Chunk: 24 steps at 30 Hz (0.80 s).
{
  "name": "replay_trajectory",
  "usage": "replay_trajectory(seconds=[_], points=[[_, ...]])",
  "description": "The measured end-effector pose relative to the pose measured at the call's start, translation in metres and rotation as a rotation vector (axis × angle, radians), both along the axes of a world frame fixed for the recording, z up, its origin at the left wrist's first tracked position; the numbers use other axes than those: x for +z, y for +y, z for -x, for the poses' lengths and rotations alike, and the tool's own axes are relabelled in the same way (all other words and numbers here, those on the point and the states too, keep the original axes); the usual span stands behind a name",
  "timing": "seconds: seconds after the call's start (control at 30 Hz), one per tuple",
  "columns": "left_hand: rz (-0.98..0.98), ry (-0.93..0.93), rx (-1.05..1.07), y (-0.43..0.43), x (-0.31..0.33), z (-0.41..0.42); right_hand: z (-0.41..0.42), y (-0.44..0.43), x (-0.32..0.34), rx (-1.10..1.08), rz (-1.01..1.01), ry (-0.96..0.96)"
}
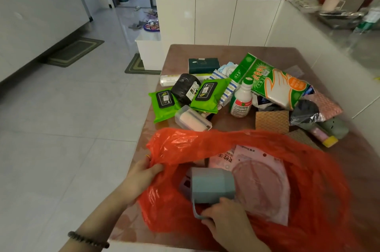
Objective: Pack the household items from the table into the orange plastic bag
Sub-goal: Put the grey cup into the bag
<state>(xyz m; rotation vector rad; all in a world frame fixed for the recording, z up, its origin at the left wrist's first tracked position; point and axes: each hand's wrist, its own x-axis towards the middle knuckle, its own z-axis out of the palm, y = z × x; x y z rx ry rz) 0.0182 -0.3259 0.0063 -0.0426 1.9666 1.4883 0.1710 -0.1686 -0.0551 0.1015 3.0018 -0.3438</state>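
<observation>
The orange plastic bag [320, 186] lies open on the near end of the table [178, 54]. My left hand [141, 177] pinches the bag's left rim and holds it up. Inside the bag my right hand [228, 219] grips a grey-blue plastic cup [211, 185] by its handle; the cup lies on its side beside a pink packet [261, 186]. Behind the bag a pile waits: two green wet-wipe packs [209, 95], a black roll [184, 89], a white bottle [241, 100], a green glove packet [273, 83], a clear soap box [192, 119] and a brown scouring pad [272, 121].
A dark green box [203, 65] and blue-white packs [224, 79] lie at the pile's back. Pink cloth [327, 105] and a grey pouch [335, 127] sit at the right edge. White cabinets [216, 19] stand behind the table, a white wall to the right, tiled floor to the left.
</observation>
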Motion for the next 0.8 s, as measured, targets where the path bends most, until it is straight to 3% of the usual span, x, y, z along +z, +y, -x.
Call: replay_trajectory(seconds=[0.17, 0.23, 0.27, 0.33, 0.4, 0.47, 0.53, 0.6, 0.67, 0.8], points=[[-0.084, -0.129, 0.033, 0.008, 0.004, 0.001, 0.021, -0.001, -0.007, -0.116, 0.213, -0.218], [-0.082, -0.145, -0.010, 0.010, 0.006, 0.002, 0.015, 0.003, -0.026, 0.009, 0.304, -0.070], [-0.079, -0.159, -0.037, 0.010, 0.009, 0.002, 0.017, -0.003, -0.023, 0.044, 0.423, -0.097], [-0.095, -0.172, -0.064, 0.007, 0.014, 0.007, 0.027, 0.006, 0.003, -0.028, 0.584, -0.045], [-0.131, -0.137, -0.058, 0.003, 0.017, 0.018, 0.035, 0.025, 0.043, -0.184, 0.822, 0.190], [-0.134, -0.027, -0.014, 0.008, 0.020, 0.027, 0.061, 0.055, 0.064, -0.364, 0.840, 0.485], [-0.057, 0.193, 0.083, 0.018, 0.025, 0.032, 0.099, 0.082, 0.073, -0.474, 0.753, 0.556], [0.045, 0.529, 0.110, 0.031, 0.030, 0.033, 0.138, 0.100, 0.069, -0.554, 0.696, 0.431], [0.107, 0.855, 0.007, 0.045, 0.034, 0.033, 0.168, 0.108, 0.062, -0.533, 0.609, 0.272], [0.274, 1.148, -0.336, 0.075, 0.030, 0.040, 0.200, 0.099, 0.037, -0.518, 0.535, -0.101]])
